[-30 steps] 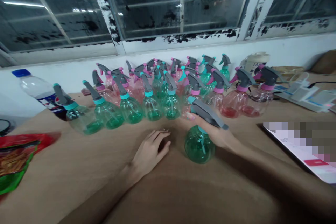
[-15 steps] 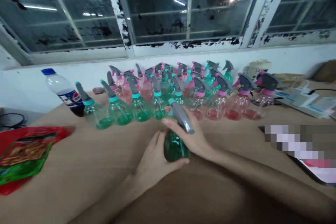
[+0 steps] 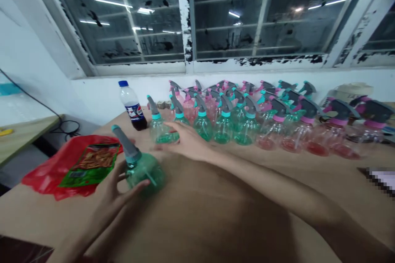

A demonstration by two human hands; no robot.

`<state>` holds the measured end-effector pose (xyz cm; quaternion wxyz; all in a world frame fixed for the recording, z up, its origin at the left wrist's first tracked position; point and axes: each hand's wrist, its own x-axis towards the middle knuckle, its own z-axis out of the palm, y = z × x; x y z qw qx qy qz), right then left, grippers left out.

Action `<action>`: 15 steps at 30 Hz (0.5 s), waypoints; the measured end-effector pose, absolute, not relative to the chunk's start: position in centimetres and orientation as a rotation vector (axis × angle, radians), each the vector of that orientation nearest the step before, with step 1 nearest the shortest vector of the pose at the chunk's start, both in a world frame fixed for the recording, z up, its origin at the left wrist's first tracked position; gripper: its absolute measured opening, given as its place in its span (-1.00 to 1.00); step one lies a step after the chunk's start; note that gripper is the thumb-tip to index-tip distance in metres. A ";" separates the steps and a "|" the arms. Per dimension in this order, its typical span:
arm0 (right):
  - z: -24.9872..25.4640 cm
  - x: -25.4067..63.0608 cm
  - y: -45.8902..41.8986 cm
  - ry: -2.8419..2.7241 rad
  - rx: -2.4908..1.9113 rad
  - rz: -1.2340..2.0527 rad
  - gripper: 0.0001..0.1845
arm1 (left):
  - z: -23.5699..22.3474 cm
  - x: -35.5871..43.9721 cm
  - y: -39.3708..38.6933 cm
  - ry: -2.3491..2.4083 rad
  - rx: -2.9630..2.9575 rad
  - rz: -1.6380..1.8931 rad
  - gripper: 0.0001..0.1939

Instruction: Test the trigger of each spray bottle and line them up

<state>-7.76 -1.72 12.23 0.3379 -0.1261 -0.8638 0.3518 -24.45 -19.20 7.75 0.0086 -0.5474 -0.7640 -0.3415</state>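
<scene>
A green spray bottle (image 3: 149, 174) with a grey trigger head leans to the left in my left hand (image 3: 115, 191), whose fingers and thumb are around its body. My right hand (image 3: 188, 141) is stretched across the table, fingers apart, with nothing in it. Its fingertips are in front of the leftmost green spray bottle (image 3: 156, 125) of the front row; whether they touch it I cannot tell. More green spray bottles (image 3: 222, 129) and pink spray bottles (image 3: 291, 135) stand upright in rows along the wall.
A Pepsi bottle (image 3: 132, 109) stands at the back left. The red bag (image 3: 52, 176) with a snack packet lies on the table's left side. A white tub (image 3: 353, 90) is at the back right, and a blurred-out flat thing (image 3: 381, 178) lies at the right edge.
The view has swung left. My left hand has carried the green spray bottle leftward, towards the red bag. My right hand has let go of it and moved to the row's left end.
</scene>
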 end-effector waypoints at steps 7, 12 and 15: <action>12.6 -15.5 0.3 -2.216 -0.682 0.756 -0.48 | 7.8 -29.0 -20.1 -2.462 -1.482 -1.000 -0.31; 11.9 -18.9 0.4 -2.191 -0.795 0.686 -0.35 | 7.7 -30.3 -19.6 -2.318 -1.527 -0.840 -0.33; 11.8 -20.0 0.5 -2.138 -0.903 0.618 -0.26 | 7.6 -31.0 -19.5 -2.295 -1.540 -0.809 -0.34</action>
